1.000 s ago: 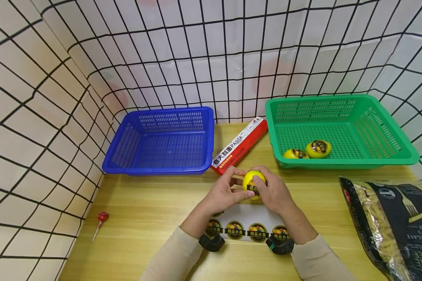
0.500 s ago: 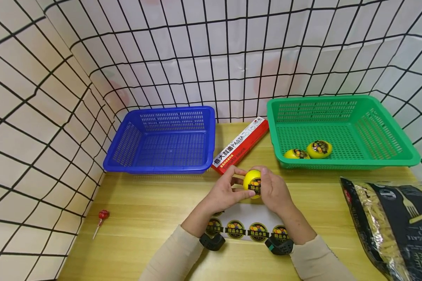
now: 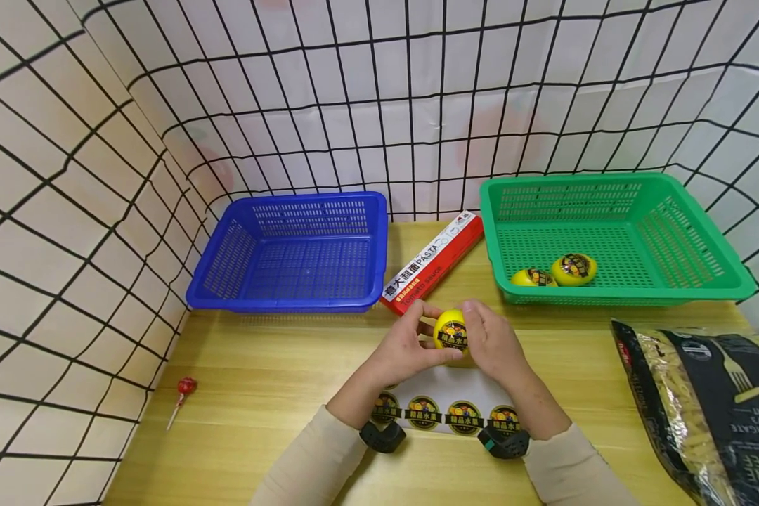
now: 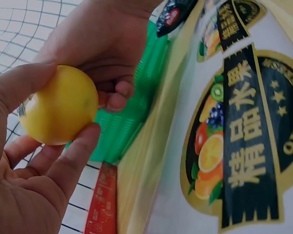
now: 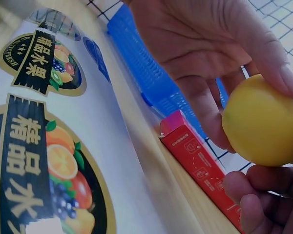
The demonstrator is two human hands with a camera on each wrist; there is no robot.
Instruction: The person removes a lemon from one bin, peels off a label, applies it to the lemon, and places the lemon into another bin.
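Note:
Both hands hold one yellow lemon point(image 3: 452, 330) above the wooden table, in front of the red pasta box point(image 3: 431, 261). A round black fruit sticker shows on the lemon's near side. My left hand point(image 3: 411, 344) grips it from the left with thumb and fingers point(image 4: 75, 151). My right hand point(image 3: 493, 344) curls round its right side, thumb on top point(image 5: 278, 73). The lemon point(image 4: 58, 105) point(image 5: 263, 122) fills both wrist views. A white sticker sheet point(image 3: 445, 411) with round fruit labels lies on the table below the hands.
A blue basket point(image 3: 291, 253) stands at the back left. A green basket point(image 3: 613, 235) at the back right holds two stickered lemons point(image 3: 553, 270). A black pasta bag point(image 3: 708, 400) lies at the right, a red lollipop point(image 3: 182, 393) at the left. Grid-patterned walls surround the table.
The lemon has been turned in the hands, so its sticker now faces me more squarely. The hands shifted slightly; nothing else moved.

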